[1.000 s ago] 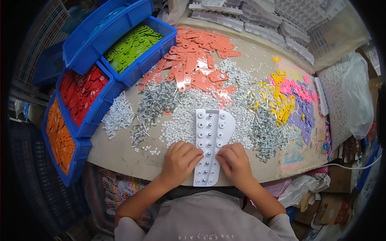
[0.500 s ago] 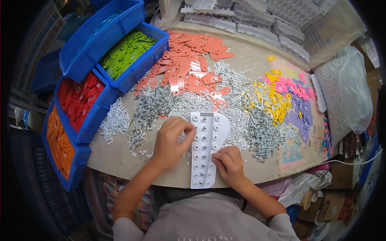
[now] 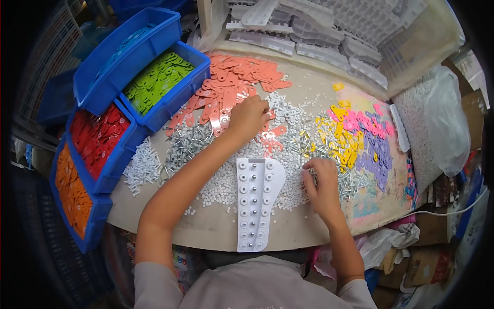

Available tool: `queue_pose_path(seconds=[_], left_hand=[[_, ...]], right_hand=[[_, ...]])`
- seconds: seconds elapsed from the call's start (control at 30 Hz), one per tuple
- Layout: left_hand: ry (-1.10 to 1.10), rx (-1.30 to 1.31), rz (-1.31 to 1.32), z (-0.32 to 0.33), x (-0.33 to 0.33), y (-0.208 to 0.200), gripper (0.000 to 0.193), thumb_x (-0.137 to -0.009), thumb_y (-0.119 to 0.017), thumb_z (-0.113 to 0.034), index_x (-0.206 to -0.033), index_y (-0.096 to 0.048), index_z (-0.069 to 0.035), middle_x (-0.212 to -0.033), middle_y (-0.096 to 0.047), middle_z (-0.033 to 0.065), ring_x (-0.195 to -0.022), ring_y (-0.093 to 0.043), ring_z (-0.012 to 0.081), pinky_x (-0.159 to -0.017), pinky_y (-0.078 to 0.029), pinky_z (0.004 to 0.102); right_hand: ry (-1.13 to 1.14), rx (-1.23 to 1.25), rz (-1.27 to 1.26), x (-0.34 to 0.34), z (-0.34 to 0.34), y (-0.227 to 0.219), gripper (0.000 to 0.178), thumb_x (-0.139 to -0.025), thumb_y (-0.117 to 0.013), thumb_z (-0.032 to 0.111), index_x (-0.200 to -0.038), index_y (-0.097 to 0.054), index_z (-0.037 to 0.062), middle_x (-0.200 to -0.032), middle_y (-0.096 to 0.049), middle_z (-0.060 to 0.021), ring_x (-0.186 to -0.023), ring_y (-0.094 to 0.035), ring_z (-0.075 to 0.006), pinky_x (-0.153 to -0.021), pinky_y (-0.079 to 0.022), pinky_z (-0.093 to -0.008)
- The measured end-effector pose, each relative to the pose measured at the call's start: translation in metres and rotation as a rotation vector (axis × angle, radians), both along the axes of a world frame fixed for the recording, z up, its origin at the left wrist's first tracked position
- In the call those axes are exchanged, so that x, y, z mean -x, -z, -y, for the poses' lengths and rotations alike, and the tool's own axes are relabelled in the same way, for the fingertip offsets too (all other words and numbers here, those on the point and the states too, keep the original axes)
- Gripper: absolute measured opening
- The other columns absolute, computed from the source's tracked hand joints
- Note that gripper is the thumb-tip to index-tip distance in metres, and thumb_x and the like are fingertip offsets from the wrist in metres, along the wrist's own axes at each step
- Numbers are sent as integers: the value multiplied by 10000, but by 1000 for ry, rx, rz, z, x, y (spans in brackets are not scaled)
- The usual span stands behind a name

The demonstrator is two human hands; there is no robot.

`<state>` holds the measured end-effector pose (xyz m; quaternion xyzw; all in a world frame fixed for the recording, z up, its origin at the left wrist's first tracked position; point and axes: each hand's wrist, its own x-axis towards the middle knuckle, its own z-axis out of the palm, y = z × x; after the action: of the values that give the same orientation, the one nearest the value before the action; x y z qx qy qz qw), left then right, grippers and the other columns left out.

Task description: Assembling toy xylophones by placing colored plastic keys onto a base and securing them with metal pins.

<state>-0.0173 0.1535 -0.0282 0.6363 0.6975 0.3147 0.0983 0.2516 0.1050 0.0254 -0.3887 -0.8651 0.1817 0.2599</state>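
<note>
A white plastic tray point(image 3: 260, 206), long with a bulging right edge, lies at the table's near edge. White round pieces sit along both its sides, and a row of metal pins runs down its middle. Beyond it my left hand point(image 3: 249, 118) reaches over the pile of flat coral-pink pieces point(image 3: 221, 95), beside white rings point(image 3: 285, 110). Its fingers are curled together, and anything in them is hidden. To the right of the tray, my right hand point(image 3: 323, 183) hovers at small white beads point(image 3: 293, 190) and metal screws point(image 3: 347, 188), thumb and fingers apart.
Blue bins point(image 3: 131, 123) at left hold green, red, orange and blue pieces. White pegs point(image 3: 142, 167) and more screws point(image 3: 188, 144) lie nearby. Yellow point(image 3: 345, 136), pink point(image 3: 365, 121) and purple pieces point(image 3: 378, 159) are at right. White molded trays point(image 3: 309, 31) are stacked behind.
Both hands have left the tray. My left hand has moved forward to the coral pieces and white rings; my right hand has gone right and forward to the beads and screws.
</note>
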Motion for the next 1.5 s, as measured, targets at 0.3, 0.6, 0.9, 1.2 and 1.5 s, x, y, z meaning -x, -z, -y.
queue_pose_path(seconds=[0.3, 0.6, 0.9, 1.2, 1.5], left_hand=[[24, -141, 29, 11, -3, -1, 135, -810, -749, -125, -863, -649, -50, -840, -616, 65, -834, -619, 252, -696, -501, 402], [93, 7, 549, 109, -15, -61, 225, -859, -722, -81, -1080, -744, -48, -931, -717, 42, -781, -586, 121, -704, -472, 287], [146, 50, 519, 210, -32, -52, 123, -816, -762, -42, -939, -759, -34, -863, -684, 51, -864, -605, 193, -773, -476, 311], [105, 153, 553, 258, -55, -45, 116, -794, -775, -20, -906, -757, -39, -872, -649, 63, -883, -605, 213, -779, -482, 329], [-48, 109, 579, 261, -74, -36, 136, -818, -769, -58, -921, -690, -17, -832, -622, 89, -791, -629, 253, -666, -508, 351]], right_hand=[[81, -130, 59, 52, -125, 28, 126, -851, -703, 94, -960, -684, 33, -856, -684, -133, -887, -621, -334, -817, -481, -433], [51, -1, 25, 59, -143, 51, 110, -836, -712, 61, -881, -635, -4, -807, -666, -166, -815, -634, -333, -749, -499, -425], [-31, 6, -153, 42, -40, -4, 100, -875, -675, 32, -947, -623, -15, -906, -648, -132, -906, -611, -285, -841, -468, -359], [-334, 493, -85, 7, 91, -17, 94, -861, -682, 22, -952, -664, 34, -950, -647, -96, -951, -587, -290, -878, -445, -381], [-254, 438, -94, 11, 110, 4, 140, -845, -700, -14, -974, -659, 20, -935, -630, -112, -901, -599, -297, -792, -477, -387]])
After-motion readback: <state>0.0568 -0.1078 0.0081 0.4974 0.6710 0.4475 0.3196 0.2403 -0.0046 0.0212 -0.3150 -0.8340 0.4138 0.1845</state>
